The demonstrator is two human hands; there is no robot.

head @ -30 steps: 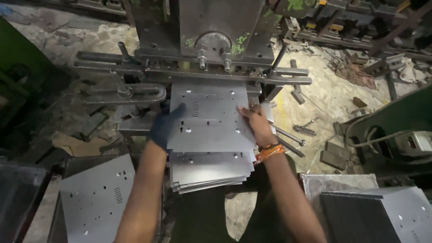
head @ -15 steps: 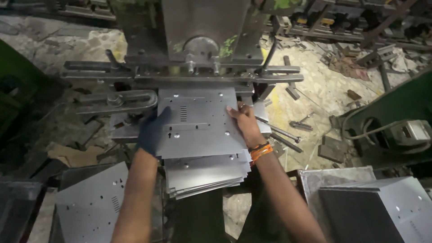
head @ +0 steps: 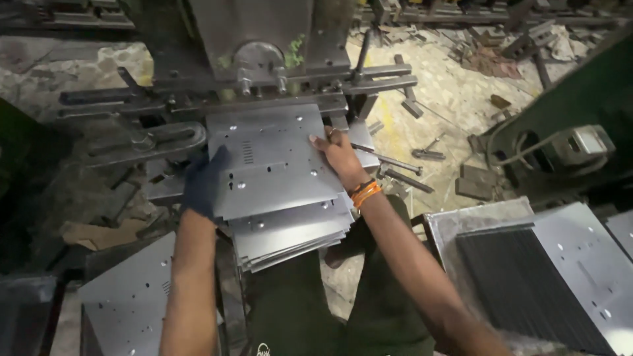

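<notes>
Dim workshop light from above; the metal sheet [head: 270,158] catches a soft glare, the left side sinks into shadow, and edges look slightly blurred.

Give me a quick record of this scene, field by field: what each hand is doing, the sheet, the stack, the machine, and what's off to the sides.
left hand: in a dark glove, gripping the left edge of the top metal sheet
right hand: bare, orange band at the wrist, fingers on the sheet's right edge
top metal sheet: flat, grey, punched with holes and slots, far edge under the press
stack of sheets: beneath it, fanned out
press machine: directly ahead
side piles: punched sheets at lower left and at lower right
</notes>
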